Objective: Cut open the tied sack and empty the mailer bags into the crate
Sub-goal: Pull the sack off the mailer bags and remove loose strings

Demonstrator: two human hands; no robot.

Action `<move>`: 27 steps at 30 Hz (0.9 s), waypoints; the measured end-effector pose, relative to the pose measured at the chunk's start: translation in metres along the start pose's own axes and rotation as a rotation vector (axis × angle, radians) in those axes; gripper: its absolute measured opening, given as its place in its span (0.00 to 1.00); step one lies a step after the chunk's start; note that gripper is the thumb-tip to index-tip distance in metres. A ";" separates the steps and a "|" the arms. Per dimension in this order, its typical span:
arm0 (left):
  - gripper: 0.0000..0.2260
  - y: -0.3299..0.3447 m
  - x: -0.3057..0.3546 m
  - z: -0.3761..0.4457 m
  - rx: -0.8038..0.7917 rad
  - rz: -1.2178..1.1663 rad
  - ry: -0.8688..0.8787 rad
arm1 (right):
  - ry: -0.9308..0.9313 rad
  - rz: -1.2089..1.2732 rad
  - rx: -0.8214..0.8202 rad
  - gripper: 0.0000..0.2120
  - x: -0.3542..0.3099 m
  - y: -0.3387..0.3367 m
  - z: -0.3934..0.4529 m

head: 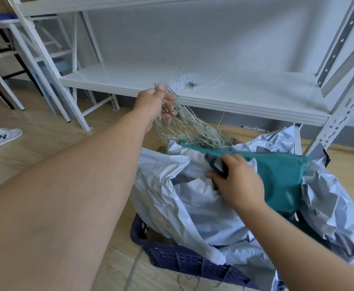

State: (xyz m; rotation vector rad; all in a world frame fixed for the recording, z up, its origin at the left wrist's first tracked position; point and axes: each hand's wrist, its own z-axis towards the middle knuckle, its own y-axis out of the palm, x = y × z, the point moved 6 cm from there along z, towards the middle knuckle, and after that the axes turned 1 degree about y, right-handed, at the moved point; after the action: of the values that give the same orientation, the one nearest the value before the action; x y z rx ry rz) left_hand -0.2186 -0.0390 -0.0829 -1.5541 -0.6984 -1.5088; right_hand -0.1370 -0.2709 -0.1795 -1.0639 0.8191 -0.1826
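Observation:
A dark blue plastic crate (184,259) stands on the floor, heaped with crumpled silver-grey mailer bags (192,206). A green sack (281,175) lies across the top of the heap. From its far end a bundle of frayed pale strands (184,124) rises to my left hand (157,101), which grips them above the crate, near the shelf edge. My right hand (237,181) rests on the bags beside the green sack and holds a small dark tool (220,166), partly hidden under the fingers.
A white metal shelf rack (213,95) stands just behind the crate, with scraps of paper and thread (184,82) on its low shelf. A rack upright (337,122) is at the right. Another person's sneaker (2,137) is on the wooden floor at left.

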 end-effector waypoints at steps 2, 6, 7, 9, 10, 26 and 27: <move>0.20 -0.005 -0.001 0.002 0.083 0.005 0.027 | -0.012 -0.048 -0.074 0.06 0.013 0.019 -0.018; 0.20 -0.008 0.000 0.001 0.163 -0.019 0.098 | 0.075 -0.027 -0.169 0.04 0.030 0.025 -0.017; 0.20 -0.008 0.000 0.001 0.146 -0.013 0.099 | 0.077 0.032 -0.136 0.05 0.027 0.021 -0.016; 0.19 -0.007 0.003 0.001 0.111 0.007 0.096 | 0.094 0.181 0.033 0.06 0.018 0.004 -0.016; 0.19 -0.006 0.004 0.001 0.101 0.016 0.097 | 0.088 0.261 0.171 0.07 0.011 -0.008 -0.019; 0.17 -0.052 0.087 0.008 0.399 -0.151 0.407 | -0.159 -0.086 -0.337 0.15 -0.011 0.060 -0.023; 0.17 -0.049 0.094 0.007 0.368 -0.125 0.410 | -0.153 -0.060 -0.338 0.16 -0.013 0.058 -0.022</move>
State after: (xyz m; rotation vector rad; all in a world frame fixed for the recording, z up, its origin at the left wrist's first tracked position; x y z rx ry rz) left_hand -0.2454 -0.0242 0.0192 -0.9060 -0.7862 -1.6172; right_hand -0.1748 -0.2508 -0.2262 -1.4030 0.6941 -0.0111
